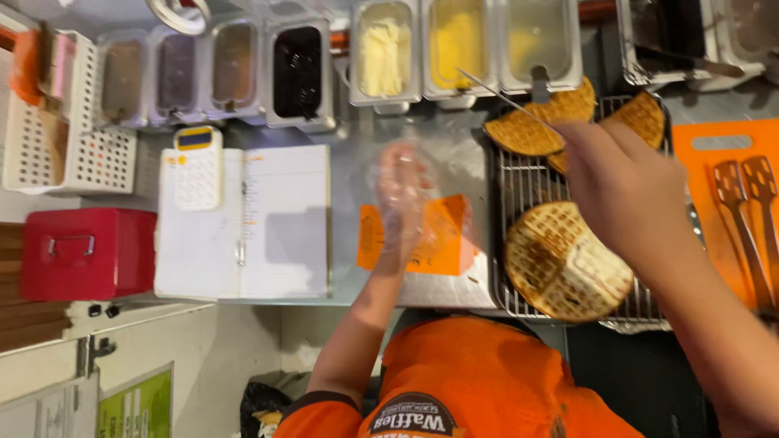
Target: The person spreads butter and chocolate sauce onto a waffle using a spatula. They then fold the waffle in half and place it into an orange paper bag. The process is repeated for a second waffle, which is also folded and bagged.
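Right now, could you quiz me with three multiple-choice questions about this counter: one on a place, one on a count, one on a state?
1. Where does the big round waffle lie?
A. on the rack
B. in a red box
C. on a notebook

2. How many spatulas lie on the orange board?
A. one
B. two
C. four

3. What is the right hand doing?
A. resting empty
B. gripping a spatula
C. holding a thin stick

Answers: 1 A, wire bars show under the waffle; 2 B, two slotted heads lie side by side; 3 C, the stick juts from the fingers toward the tubs.
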